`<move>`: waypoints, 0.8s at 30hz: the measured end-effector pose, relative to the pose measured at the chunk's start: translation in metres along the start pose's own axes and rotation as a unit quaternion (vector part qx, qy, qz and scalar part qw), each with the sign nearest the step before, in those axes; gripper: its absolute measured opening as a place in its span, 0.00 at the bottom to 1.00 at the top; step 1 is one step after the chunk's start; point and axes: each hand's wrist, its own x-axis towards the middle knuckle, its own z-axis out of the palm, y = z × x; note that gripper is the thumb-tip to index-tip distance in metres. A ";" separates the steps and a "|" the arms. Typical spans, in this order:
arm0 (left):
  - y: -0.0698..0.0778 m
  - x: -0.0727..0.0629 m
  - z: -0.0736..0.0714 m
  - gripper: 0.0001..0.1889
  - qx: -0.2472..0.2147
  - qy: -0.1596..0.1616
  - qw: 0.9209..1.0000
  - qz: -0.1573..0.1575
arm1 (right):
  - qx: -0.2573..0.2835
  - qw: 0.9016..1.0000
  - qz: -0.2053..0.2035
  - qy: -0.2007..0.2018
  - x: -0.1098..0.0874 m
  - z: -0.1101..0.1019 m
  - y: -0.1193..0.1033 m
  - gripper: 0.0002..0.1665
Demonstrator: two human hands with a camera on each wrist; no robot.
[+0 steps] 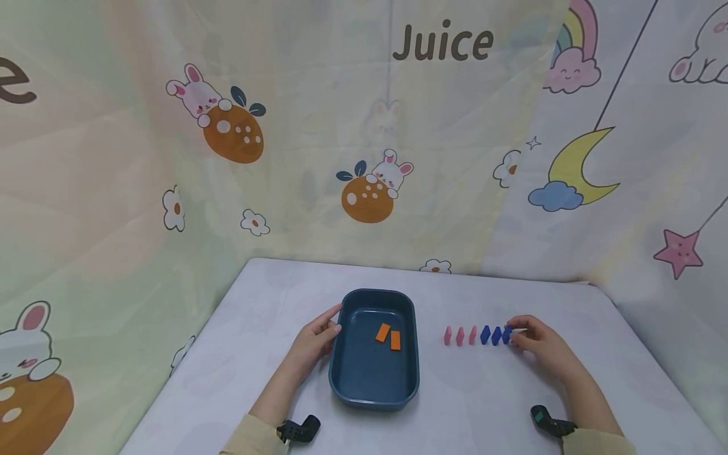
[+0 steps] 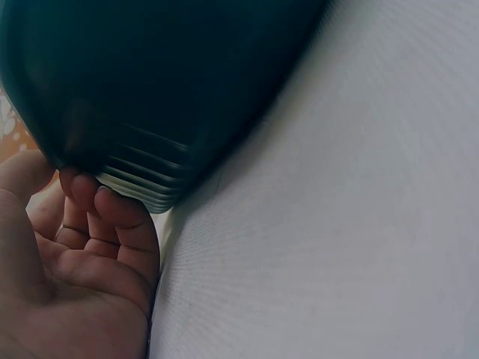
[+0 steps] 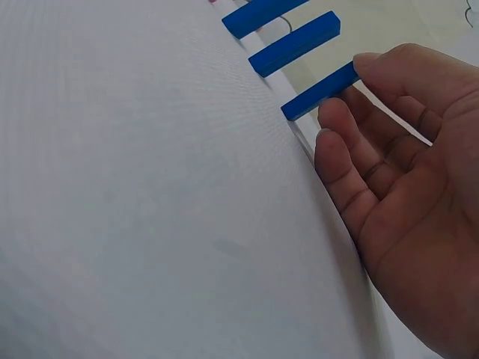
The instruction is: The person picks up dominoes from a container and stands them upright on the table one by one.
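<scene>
tray (image 1: 372, 382), dark blue, holds two orange blocks (image 1: 395, 340).

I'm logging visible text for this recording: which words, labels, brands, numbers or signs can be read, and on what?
"Juice": on the backdrop, upper middle.
"e": on the backdrop at far left, cut off by the picture's edge.
No readable text on the tray, orange blocks, pink blocks, blue blocks or black wrist devices.
</scene>
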 end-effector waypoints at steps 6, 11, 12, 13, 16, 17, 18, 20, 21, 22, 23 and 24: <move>0.000 0.000 0.000 0.27 -0.001 0.001 1.000 0.004 | 0.013 1.000 0.006 -0.009 0.000 -0.001 -0.001 0.29; 0.001 -0.001 0.001 0.27 0.003 0.000 1.000 0.004 | -0.001 1.000 0.016 -0.005 -0.002 -0.001 -0.003 0.30; 0.001 -0.001 0.001 0.27 0.003 0.000 1.000 0.004 | -0.006 1.000 0.017 -0.006 -0.002 -0.001 -0.003 0.31; 0.002 -0.001 0.001 0.26 0.002 0.000 1.000 0.004 | -0.009 1.000 0.021 -0.004 -0.002 -0.001 -0.003 0.31; 0.002 -0.001 0.000 0.26 -0.001 0.000 1.000 0.002 | -0.013 0.999 0.031 -0.004 -0.002 -0.001 -0.003 0.32; 0.002 -0.001 0.000 0.25 -0.002 0.000 1.000 0.002 | -0.014 0.999 0.037 -0.005 -0.002 -0.001 -0.004 0.33; 0.002 -0.001 0.000 0.26 -0.001 -0.001 1.000 0.002 | -0.015 0.999 0.039 -0.007 -0.002 -0.002 -0.004 0.33; 0.002 -0.001 0.000 0.26 -0.001 0.000 1.000 0.001 | -0.016 0.999 0.046 -0.006 -0.003 -0.003 -0.007 0.33; 0.002 -0.001 0.000 0.26 0.000 0.000 1.000 0.000 | -0.019 0.999 0.048 -0.005 -0.004 -0.004 -0.008 0.33; 0.002 -0.002 0.000 0.26 0.000 -0.001 1.000 0.000 | -0.020 0.999 0.047 -0.004 -0.004 -0.006 -0.010 0.33; 0.003 -0.002 0.001 0.26 0.001 -0.001 1.000 0.000 | -0.018 0.999 0.044 -0.002 -0.005 -0.007 -0.012 0.32; 0.003 -0.002 0.001 0.26 0.002 -0.001 1.000 0.000 | -0.017 0.999 0.038 0.000 -0.005 -0.009 -0.014 0.32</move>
